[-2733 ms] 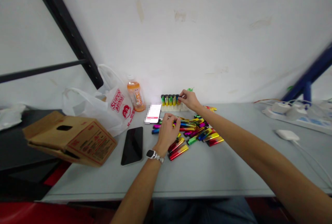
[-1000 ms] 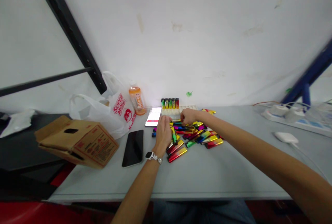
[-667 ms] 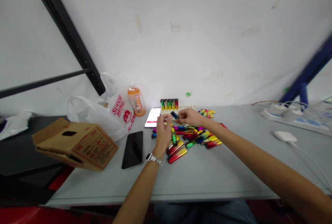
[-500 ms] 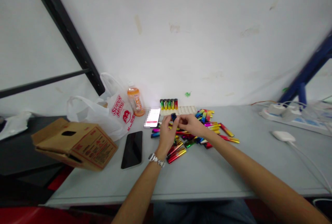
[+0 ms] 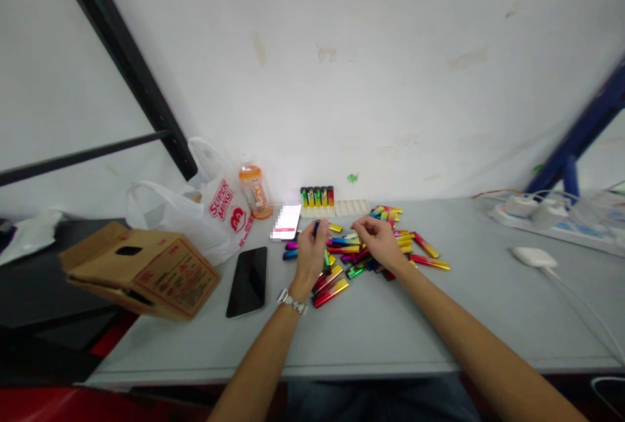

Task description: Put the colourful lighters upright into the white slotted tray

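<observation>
My left hand (image 5: pixel 311 254), with a metal watch on its wrist, is closed around a dark-topped lighter (image 5: pixel 316 226); most of the lighter is hidden in the fingers. To its right, my right hand (image 5: pixel 378 241) hangs over the pile with thumb and fingertips pinched together; what they hold, if anything, is too small to make out. Shiny multicoloured lighters (image 5: pixel 332 293) lie loose on the table under and between both hands. Behind them, several lighters (image 5: pixel 317 196) stand upright in a row at the left part of a pale tray (image 5: pixel 353 208) with small compartments.
On the left are a dark phone (image 5: pixel 247 282), an open cardboard box (image 5: pixel 161 272), a white plastic bag (image 5: pixel 215 213) and an orange drink bottle (image 5: pixel 255 191). A lit phone (image 5: pixel 288 220) lies beside the tray. A white charger (image 5: pixel 534 256) and power strip (image 5: pixel 581 226) sit right.
My hands have come apart. The right one moved right over the pile, while the left kept the lighter and tilted it lower.
</observation>
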Available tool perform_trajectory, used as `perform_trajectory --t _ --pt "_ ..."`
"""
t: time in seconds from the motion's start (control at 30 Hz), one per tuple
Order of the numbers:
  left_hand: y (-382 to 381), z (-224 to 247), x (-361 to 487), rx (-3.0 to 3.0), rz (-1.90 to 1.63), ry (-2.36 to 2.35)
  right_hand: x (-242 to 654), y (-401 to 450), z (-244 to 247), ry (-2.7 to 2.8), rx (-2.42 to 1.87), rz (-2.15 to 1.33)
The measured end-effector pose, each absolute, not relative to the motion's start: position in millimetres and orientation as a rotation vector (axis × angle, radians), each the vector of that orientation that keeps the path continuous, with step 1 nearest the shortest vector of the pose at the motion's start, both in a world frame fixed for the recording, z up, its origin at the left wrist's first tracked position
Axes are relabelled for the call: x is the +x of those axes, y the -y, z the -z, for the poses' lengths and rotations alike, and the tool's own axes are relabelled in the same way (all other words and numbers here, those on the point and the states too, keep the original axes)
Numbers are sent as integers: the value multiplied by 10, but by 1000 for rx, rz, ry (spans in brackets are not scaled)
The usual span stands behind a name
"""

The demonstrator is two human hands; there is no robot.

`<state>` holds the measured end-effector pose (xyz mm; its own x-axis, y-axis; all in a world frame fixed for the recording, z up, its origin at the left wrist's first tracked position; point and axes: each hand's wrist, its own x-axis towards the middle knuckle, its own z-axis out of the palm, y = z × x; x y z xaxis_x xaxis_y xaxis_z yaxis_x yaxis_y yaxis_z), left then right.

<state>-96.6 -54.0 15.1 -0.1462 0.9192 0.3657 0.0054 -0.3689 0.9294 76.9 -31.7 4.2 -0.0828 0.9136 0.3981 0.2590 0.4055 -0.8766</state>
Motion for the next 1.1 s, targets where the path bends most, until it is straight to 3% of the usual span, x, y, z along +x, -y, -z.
perform_trajectory --t 0.27,0.73,1.1 --pt "509 -120 -981 1536 -1597 -1376 668 385 -22 1670 -1081 -743" --pt "584 -103 -977 1562 -1608 -1213 673 322 75 1685 -1094 -748" --pt "540 -187 -950 1553 -1503 -1467 680 326 78 1686 -1084 -754"
